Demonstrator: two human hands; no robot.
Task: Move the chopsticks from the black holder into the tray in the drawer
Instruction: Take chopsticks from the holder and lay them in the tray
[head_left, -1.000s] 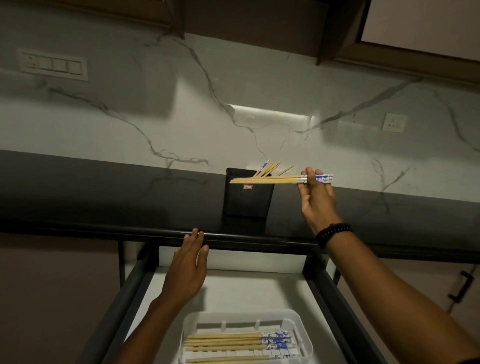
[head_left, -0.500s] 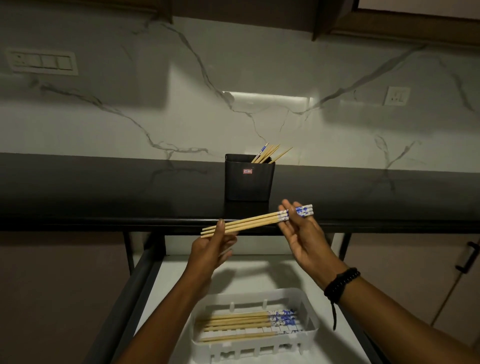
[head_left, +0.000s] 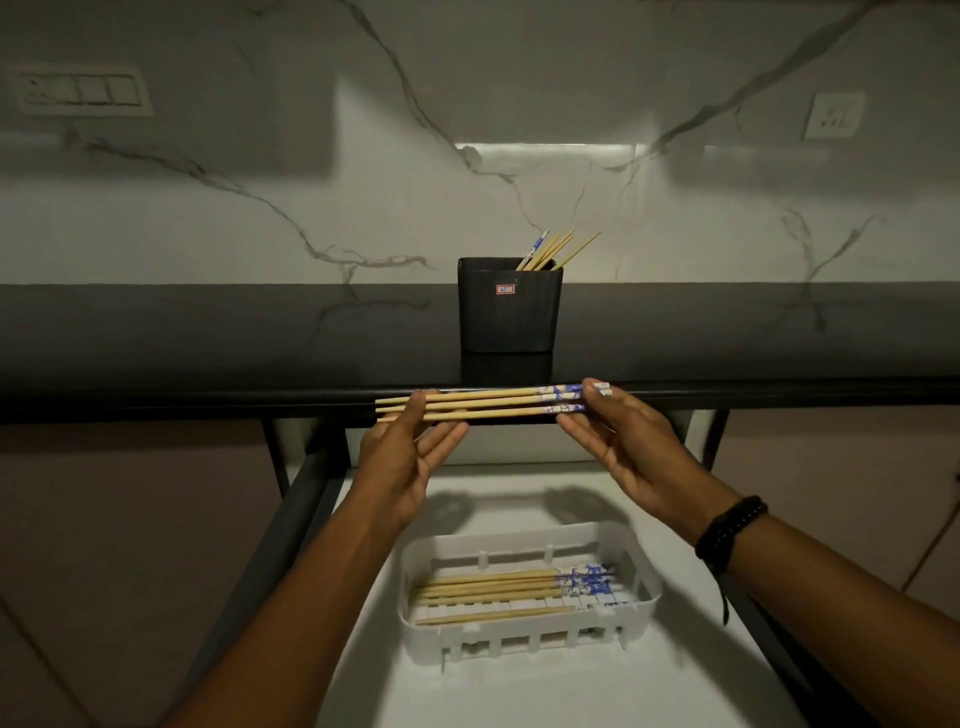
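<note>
Where fingers grip, chopsticks hidden (tips too).

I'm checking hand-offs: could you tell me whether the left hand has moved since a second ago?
Yes. The left hand rose from the drawer's front edge to grip the chopsticks before the counter edge.

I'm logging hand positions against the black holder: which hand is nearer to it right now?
Right, only slightly, as far as this view shows. The right hand is just below-right of the holder; the left hand is farther below-left. Both hold the chopsticks before it.
</note>
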